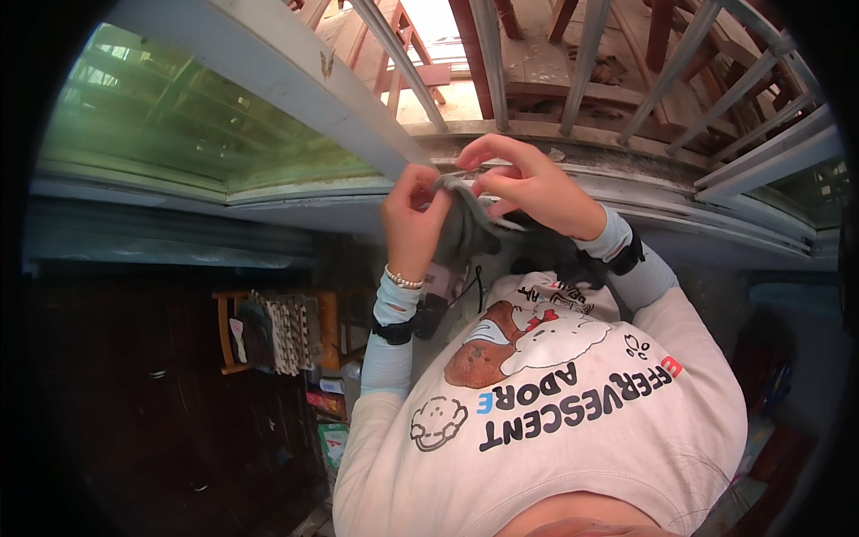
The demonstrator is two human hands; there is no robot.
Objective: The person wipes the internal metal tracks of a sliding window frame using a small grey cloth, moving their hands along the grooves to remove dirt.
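Note:
A grey-green cloth (463, 218) hangs in folds in front of my chest, close to the window sill. Pinched between thumb and fingers, its upper edge is held by my left hand (413, 211). Just right of the cloth is my right hand (537, 188), its thumb and index finger spread with nothing clear between them. The lower fingers of that hand come close to a pale edge of the cloth; whether they touch it is hard to see. The cloth's lower part is dark and blends into the shadow below.
Beyond my hands run the white window track (604, 194) and upright metal bars (584, 67). A green-tinted glass pane (201, 127) is at upper left. Lower left, a wooden rack or chair (327, 329) bears fabrics, with several packages (332, 440) near it.

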